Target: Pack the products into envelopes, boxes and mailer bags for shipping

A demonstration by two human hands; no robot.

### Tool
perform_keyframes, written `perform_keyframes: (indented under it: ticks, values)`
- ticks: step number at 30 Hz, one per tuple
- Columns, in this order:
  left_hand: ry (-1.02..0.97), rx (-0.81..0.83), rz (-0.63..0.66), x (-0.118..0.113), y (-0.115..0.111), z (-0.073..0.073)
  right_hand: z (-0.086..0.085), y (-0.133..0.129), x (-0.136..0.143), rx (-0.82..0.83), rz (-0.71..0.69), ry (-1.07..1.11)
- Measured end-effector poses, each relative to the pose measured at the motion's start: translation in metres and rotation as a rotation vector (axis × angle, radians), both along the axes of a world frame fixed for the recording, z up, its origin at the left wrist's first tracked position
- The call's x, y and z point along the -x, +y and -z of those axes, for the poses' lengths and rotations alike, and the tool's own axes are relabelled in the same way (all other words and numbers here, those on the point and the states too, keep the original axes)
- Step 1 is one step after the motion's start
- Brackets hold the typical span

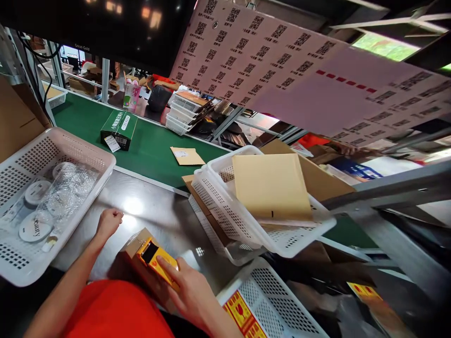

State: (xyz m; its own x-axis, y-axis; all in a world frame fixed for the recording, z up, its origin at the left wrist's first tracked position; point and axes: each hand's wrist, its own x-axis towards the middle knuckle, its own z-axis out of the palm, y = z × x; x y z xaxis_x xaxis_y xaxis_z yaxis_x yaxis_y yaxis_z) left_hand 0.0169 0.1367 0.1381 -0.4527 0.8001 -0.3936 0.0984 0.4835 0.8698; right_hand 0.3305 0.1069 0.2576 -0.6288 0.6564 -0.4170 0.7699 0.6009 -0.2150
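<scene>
My right hand (pixel 188 284) holds a yellow handheld device (pixel 158 263) with a dark window at its top. Below and beside the device stands a brown cardboard box (pixel 136 244), partly hidden by it. My left hand (pixel 110 222) is closed above the metal table (pixel 148 204), to the left of the box; whatever its fingers may hold is too small to make out. Left of that hand, a white perforated basket (pixel 105 157) contains round white-lidded items (pixel 35 226) and bubble wrap (pixel 70 185).
Behind the table, a green conveyor (pixel 148 150) carries a green box (pixel 119 129) and a small yellow envelope (pixel 186 156). Stacked white baskets (pixel 229 220) with a large envelope (pixel 271 185) are at right. Another basket (pixel 278 300) stands at lower right. A code sheet (pixel 275 61) hangs overhead.
</scene>
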Motion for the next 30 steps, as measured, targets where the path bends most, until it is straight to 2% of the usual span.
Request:
perform_keyframes:
  ticks: [4, 7, 10, 12, 14, 16, 19, 21, 25, 27, 30]
  values:
    - [0.048, 0.023, 0.02, 0.0, -0.005, 0.02, -0.005, 0.004, 0.012, -0.007, -0.011, -0.032]
    - [0.053, 0.074, 0.066, -0.02, -0.011, 0.041, -0.011, 0.005, 0.019, 0.003, -0.024, -0.089]
    - [0.055, 0.098, 0.171, -0.046, -0.021, 0.058, -0.014, 0.005, 0.022, 0.003, -0.015, -0.108]
    - [0.081, 0.096, 0.243, -0.053, -0.028, 0.064, -0.013, 0.005, 0.022, -0.006, -0.003, -0.089]
    - [0.121, 0.12, 0.302, -0.05, -0.033, 0.065, -0.01, 0.004, 0.02, -0.021, 0.005, -0.066]
    - [0.16, 0.16, 0.349, -0.041, -0.034, 0.06, -0.005, 0.005, 0.016, -0.039, 0.007, -0.048]
    - [0.217, 0.186, 0.387, -0.036, -0.027, 0.04, 0.006, 0.007, 0.011, -0.055, 0.01, -0.003]
    - [0.25, 0.179, 0.393, -0.045, -0.017, 0.023, 0.013, 0.009, 0.007, -0.06, 0.014, 0.039]
    - [0.254, 0.199, 0.462, -0.078, 0.007, -0.007, 0.017, 0.012, 0.005, -0.042, 0.01, 0.058]
    - [0.248, 0.207, 0.509, -0.089, 0.019, -0.017, 0.014, 0.013, 0.007, -0.028, 0.025, 0.039]
    - [0.25, 0.185, 0.579, -0.092, 0.035, -0.026, 0.005, 0.013, 0.017, -0.035, 0.081, -0.012]
